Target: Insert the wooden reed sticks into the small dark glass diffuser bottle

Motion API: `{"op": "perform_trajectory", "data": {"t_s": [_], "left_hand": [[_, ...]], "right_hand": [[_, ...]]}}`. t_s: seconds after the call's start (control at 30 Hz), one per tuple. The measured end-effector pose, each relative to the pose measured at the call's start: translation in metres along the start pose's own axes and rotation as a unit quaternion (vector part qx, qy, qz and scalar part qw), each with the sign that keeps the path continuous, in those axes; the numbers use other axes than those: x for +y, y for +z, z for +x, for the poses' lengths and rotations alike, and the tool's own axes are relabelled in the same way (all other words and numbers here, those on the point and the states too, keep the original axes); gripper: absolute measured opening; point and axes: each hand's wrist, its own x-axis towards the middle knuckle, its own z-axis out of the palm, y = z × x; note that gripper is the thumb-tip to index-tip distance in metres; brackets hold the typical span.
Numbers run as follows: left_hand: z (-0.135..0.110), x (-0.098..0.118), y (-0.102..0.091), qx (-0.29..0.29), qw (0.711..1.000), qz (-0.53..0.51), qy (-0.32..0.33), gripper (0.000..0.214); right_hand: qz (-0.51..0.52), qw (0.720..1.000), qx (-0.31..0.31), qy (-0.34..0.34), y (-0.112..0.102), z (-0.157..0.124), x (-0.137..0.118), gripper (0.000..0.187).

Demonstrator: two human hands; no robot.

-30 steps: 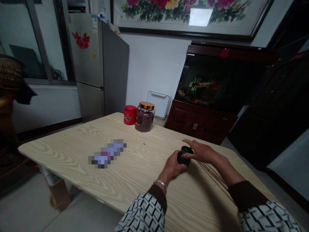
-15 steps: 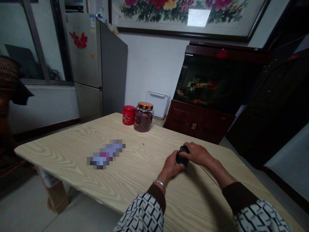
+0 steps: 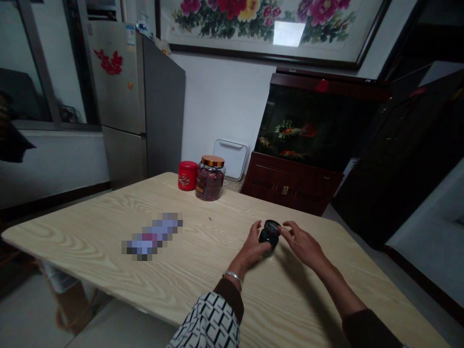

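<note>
Black jar sits nearer me, right of glass jar. Left hand curls loosely round it; right hand has slid off top, fingers spread, fingertip at rim. I judge grip easing, top now uncovered.

The small black jar stands in the way between the left hand and the right hand. Left of the left hand, a hand could pass low over the wood-grain tabletop as far as the pixelated object. Beyond and left of it, the copper-lidded glass jar and red canister block the way. Right of the right hand, the tabletop leaves passage.
</note>
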Motion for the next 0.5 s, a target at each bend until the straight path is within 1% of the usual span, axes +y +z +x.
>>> {"op": "perform_trajectory", "data": {"t_s": [0.03,0.07,0.13,0.2,0.27,0.37,0.4,0.43,0.5], "left_hand": [[0.0,0.002,0.001,-0.007,1.0,-0.013,0.006,0.087],[0.0,0.005,0.001,-0.015,1.0,-0.022,0.015,0.079],[-0.001,0.009,0.003,-0.02,0.999,-0.03,0.031,0.065],[-0.005,0.01,0.005,-0.008,0.999,-0.039,0.025,0.057],[-0.009,0.009,0.006,-0.002,0.998,-0.057,0.008,0.056],[-0.017,0.005,0.007,-0.015,0.997,-0.07,-0.004,0.059],[-0.02,0.004,0.006,-0.009,0.998,-0.06,-0.006,0.058],[-0.023,0.004,0.006,0.009,0.999,-0.044,-0.007,0.056],[-0.031,0.005,0.005,0.069,0.998,0.002,-0.004,0.053]], "right_hand": [[0.069,0.998,0.003,0.009,0.005,-0.005,0.007,0.064],[0.144,0.989,0.001,0.018,0.01,-0.01,0.012,0.065],[0.279,0.959,-0.025,0.032,0.021,-0.018,0.015,0.067],[0.356,0.931,-0.065,0.036,0.032,-0.024,0.011,0.065],[0.385,0.919,-0.08,0.02,0.041,-0.03,0.005,0.062],[0.403,0.913,-0.059,0.0,0.047,-0.039,0.0,0.063],[0.406,0.912,-0.054,-0.002,0.048,-0.043,0.001,0.065],[0.405,0.913,-0.048,0.002,0.047,-0.047,0.003,0.066],[0.384,0.923,-0.019,0.027,0.044,-0.056,0.01,0.068]]}}
